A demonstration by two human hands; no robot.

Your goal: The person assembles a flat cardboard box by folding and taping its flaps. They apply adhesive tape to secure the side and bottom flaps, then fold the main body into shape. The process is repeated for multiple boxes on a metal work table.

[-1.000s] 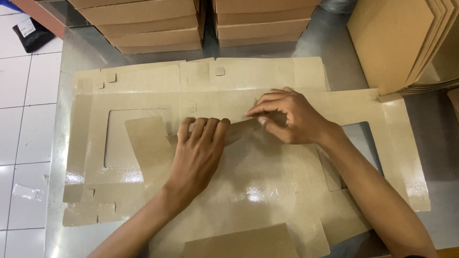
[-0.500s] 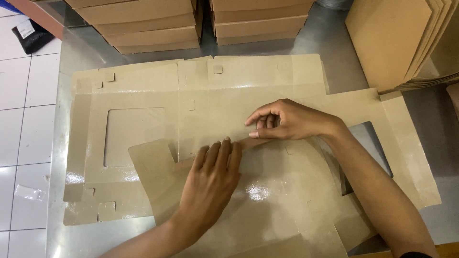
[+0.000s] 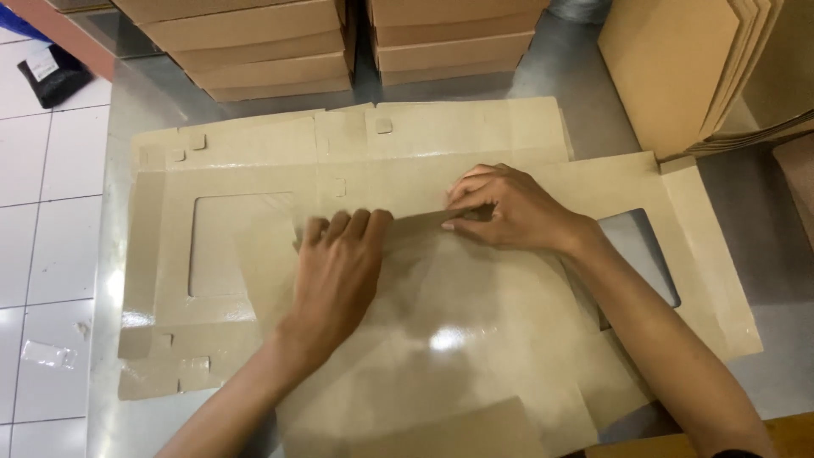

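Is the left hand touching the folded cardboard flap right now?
Touching: the head view shows the left hand pressed flat on the cardboard flap, fingertips along its fold.

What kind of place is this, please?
Probably a packaging workshop where cardboard boxes are folded. Both hands press a flat die-cut box blank on a metal table, with stacks of folded cardboard and more sheets behind it.

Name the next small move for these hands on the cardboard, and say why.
Probably slide the left hand along the fold, pressing it flat. Its fingers lie on the raised flap edge of the cardboard blank, while the right hand pinches that edge beside them.
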